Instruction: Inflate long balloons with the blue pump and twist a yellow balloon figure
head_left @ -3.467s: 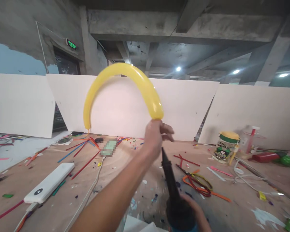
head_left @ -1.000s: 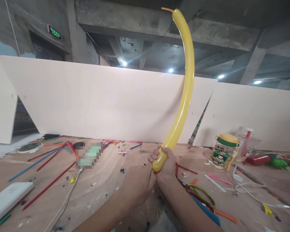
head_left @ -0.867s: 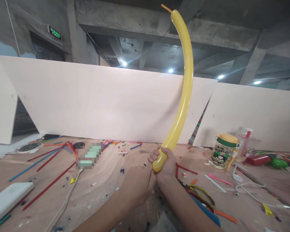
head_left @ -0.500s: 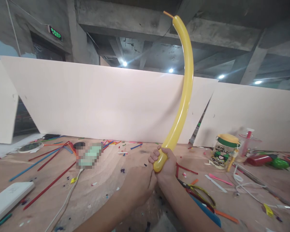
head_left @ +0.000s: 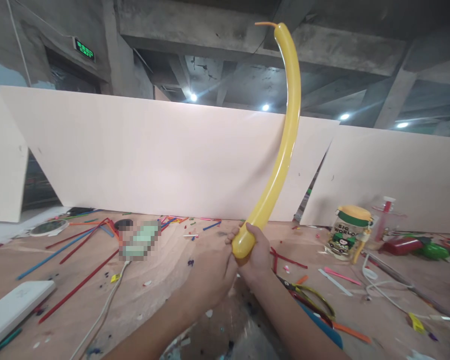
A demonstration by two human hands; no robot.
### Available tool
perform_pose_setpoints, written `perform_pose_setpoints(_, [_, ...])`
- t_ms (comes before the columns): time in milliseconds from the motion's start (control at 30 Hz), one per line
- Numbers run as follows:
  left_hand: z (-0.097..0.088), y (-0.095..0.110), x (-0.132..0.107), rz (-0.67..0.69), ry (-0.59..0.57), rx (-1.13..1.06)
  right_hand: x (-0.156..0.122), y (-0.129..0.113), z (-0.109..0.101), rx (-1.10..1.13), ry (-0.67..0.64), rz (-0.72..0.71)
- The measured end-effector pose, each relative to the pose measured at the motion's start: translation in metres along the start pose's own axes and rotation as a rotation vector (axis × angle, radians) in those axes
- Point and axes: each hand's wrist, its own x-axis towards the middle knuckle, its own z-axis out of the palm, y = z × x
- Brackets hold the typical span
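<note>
A long yellow balloon stands almost upright and curves left at the top, with a thin orange tail at its tip. My right hand is wrapped round its lower end, just above the table. My left hand is closed against that same lower end from the left; what its fingers pinch is hidden behind the hand.
The plywood table is littered with uninflated balloons, a white power bank with its cable, a labelled jar, a red and a green balloon at the right and scissors. White boards stand behind.
The pump I held 3.5 s ago is out of view and both hands have come to the balloon's end. Over the last second the balloon and hands rose slightly; the grip looks unchanged.
</note>
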Motion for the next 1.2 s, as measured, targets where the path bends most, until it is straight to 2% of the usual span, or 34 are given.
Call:
perform_pose_setpoints(100, [-0.009, -0.011, 0.005, -0.068, 0.088, -0.084, 0.001, 0.004, -0.002, -0.077, -0.119, 0.054])
perform_pose_setpoints(233, [-0.015, -0.021, 0.007, -0.131, 0.107, -0.148, -0.002, 0.012, -0.002, -0.162, -0.230, 0.043])
perform_pose_setpoints(567, [-0.007, -0.017, 0.005, -0.053, 0.117, -0.079, -0.002, 0.016, 0.001, -0.259, -0.073, -0.067])
perform_pose_setpoints(1200, [-0.004, -0.013, 0.004, -0.057, 0.065, -0.039, 0.000, 0.017, -0.004, -0.416, -0.093, -0.138])
